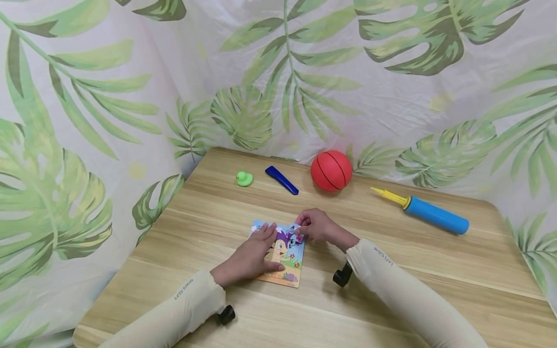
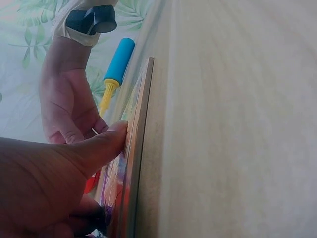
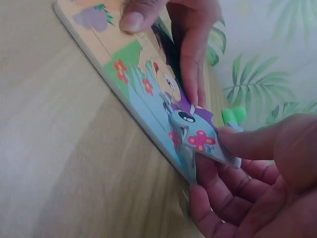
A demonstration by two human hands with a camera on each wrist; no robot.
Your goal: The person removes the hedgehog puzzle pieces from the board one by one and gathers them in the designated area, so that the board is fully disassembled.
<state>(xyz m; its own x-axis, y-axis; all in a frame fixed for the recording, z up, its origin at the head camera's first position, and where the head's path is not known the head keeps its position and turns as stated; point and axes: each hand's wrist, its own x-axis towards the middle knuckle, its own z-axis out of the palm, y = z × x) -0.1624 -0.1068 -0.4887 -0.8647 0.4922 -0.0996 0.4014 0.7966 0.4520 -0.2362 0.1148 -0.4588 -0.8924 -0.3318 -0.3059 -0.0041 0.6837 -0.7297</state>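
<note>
While pressing the puzzle [image 1: 292,263] down on the table [image 1: 209,203] with the left hand [image 1: 252,251], with fingers fairly straight and thumb spread wide, pinched the piece [image 3: 200,139] narrowly in the right hand [image 1: 319,224], thumb above and fingers beneath, at the puzzle's upper right corner in the head view. Held the piece tilted, with the outer end raised off the puzzle; could not tell about contact at the inner end. Had the duck [image 1: 245,179], ball [image 1: 331,170] and pump [image 1: 437,215] well apart, farther back on the table. Judged the piece light, thin and stiff, perhaps slippery on the printed face, and liable to chip or crease if bent. Seemed best to grasp by both faces near the raised end, without twisting.
</note>
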